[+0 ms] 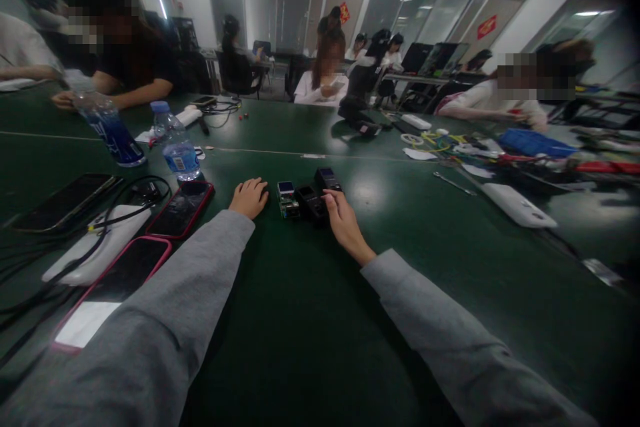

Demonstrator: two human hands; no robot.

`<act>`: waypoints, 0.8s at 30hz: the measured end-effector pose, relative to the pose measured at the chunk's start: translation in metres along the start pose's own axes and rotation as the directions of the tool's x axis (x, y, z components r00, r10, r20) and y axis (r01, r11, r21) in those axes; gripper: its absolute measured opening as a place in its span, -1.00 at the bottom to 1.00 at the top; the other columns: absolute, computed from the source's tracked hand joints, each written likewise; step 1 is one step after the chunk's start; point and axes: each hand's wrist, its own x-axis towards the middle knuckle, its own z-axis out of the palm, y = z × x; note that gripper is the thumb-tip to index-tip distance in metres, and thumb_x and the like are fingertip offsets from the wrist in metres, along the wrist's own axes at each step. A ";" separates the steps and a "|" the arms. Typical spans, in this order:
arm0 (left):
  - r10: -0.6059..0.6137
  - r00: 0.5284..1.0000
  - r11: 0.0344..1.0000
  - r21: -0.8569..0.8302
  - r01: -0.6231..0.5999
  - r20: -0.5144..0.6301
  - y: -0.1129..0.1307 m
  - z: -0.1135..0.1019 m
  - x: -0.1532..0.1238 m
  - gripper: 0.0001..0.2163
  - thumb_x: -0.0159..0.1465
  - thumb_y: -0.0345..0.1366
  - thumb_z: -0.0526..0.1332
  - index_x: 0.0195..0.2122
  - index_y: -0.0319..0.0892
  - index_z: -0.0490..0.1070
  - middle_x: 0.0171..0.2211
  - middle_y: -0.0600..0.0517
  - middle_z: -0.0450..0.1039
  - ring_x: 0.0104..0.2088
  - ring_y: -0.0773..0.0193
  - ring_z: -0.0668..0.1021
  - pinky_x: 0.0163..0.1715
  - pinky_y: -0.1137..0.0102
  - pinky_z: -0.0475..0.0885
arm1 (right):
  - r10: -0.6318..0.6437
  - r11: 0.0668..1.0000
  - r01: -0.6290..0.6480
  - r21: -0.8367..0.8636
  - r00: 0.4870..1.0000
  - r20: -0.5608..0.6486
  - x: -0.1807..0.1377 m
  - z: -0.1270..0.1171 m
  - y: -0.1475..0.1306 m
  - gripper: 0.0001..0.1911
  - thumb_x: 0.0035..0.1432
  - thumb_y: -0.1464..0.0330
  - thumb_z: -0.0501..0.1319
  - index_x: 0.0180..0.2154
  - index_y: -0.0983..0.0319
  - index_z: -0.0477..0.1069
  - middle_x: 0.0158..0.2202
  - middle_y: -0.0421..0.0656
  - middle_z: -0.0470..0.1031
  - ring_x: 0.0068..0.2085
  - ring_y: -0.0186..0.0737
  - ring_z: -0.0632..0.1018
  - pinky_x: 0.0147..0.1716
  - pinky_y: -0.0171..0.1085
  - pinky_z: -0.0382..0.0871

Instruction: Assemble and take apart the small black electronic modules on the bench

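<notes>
Both my arms in grey sleeves reach forward over a dark green table [300, 320]. My left hand [249, 197] rests on the table with its fingers curled, holding nothing that I can see. Just right of it lies a small green circuit board with a little screen [287, 199]. My right hand [343, 221] touches a small black device [311, 201] with its fingertips, fingers pressed together on its edge. A second small black device with a screen [327, 179] lies just beyond.
At the left lie three phones [181, 208], a white power bank with black cables [95, 247] and two water bottles [176, 147]. A white box [517, 205], a metal tool [453, 183] and coloured clutter sit at the right. Other people sit along the far side.
</notes>
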 end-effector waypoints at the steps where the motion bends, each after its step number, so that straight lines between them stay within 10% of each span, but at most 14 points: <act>1: 0.003 1.000 1.000 0.000 -0.003 0.000 0.000 0.000 0.000 -0.59 0.43 -0.18 -0.02 0.24 -0.17 0.28 0.33 -0.10 0.22 0.31 0.05 0.27 0.29 0.06 0.17 | 0.010 1.000 -0.010 0.006 1.000 -0.028 0.001 0.000 0.002 -0.42 0.38 -0.10 -0.07 0.06 0.20 0.35 -0.06 0.01 0.50 -0.01 0.02 0.52 0.05 0.06 0.36; 7: 0.002 1.000 1.000 0.003 -0.002 -0.007 0.001 -0.001 -0.002 -0.59 0.43 -0.19 -0.03 0.24 -0.18 0.28 0.32 -0.12 0.22 0.31 0.04 0.27 0.30 0.04 0.16 | 0.056 0.996 -0.048 0.069 0.992 -0.117 0.006 0.002 0.014 -0.34 0.33 -0.14 -0.02 0.17 0.20 0.26 0.14 0.08 0.37 0.14 0.04 0.42 0.15 0.09 0.29; 17: 0.007 1.000 1.000 0.003 -0.007 -0.021 -0.001 0.002 0.000 -0.59 0.43 -0.18 -0.02 0.24 -0.17 0.28 0.31 -0.11 0.24 0.30 0.03 0.28 0.29 0.04 0.18 | -0.231 0.907 0.291 -0.306 0.948 0.218 -0.008 0.002 -0.017 -0.42 0.30 0.11 0.16 0.25 0.18 0.19 0.23 0.08 0.19 0.15 0.15 0.40 0.08 0.13 0.40; 24: 0.016 1.000 1.000 -0.001 -0.016 -0.022 -0.003 0.003 0.000 -0.59 0.42 -0.18 -0.02 0.24 -0.15 0.29 0.31 -0.11 0.25 0.30 0.03 0.29 0.28 0.02 0.18 | -0.152 0.891 0.232 -0.390 0.963 0.225 -0.008 0.005 -0.008 -0.44 0.31 0.24 0.11 0.29 0.18 0.14 0.21 0.09 0.18 0.05 0.11 0.48 -0.04 0.07 0.52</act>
